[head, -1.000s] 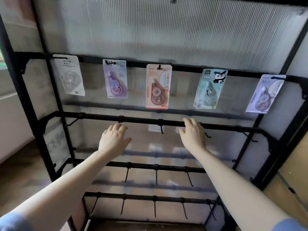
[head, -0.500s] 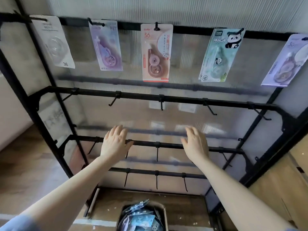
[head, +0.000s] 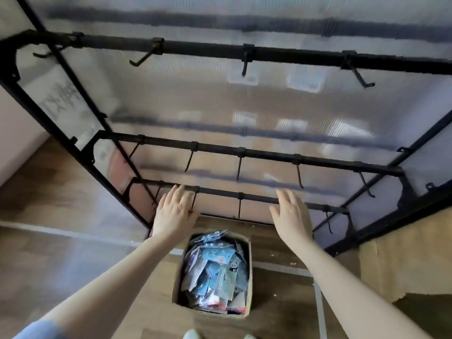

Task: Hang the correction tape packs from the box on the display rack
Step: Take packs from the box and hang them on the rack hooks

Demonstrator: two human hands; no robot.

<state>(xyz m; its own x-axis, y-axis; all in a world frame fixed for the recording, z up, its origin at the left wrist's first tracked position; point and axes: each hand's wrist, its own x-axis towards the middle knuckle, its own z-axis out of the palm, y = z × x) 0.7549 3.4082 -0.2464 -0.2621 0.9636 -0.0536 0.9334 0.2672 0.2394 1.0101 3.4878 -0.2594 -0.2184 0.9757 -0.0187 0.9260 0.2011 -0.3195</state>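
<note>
Both hands empty, fingers straight: left hand (head: 175, 214), right hand (head: 291, 215). Box (head: 247, 277) of correction tape packs (head: 215, 270) on floor, below and between, roughly equally near.

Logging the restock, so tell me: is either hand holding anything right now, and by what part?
Nothing is held. The left hand and right hand are open above the box of packs.

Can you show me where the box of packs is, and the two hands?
box (head: 177, 280): head view, on its left cardboard wall.
left hand (head: 175, 212): head view, back of the hand.
right hand (head: 291, 216): head view, back of the hand.
</note>
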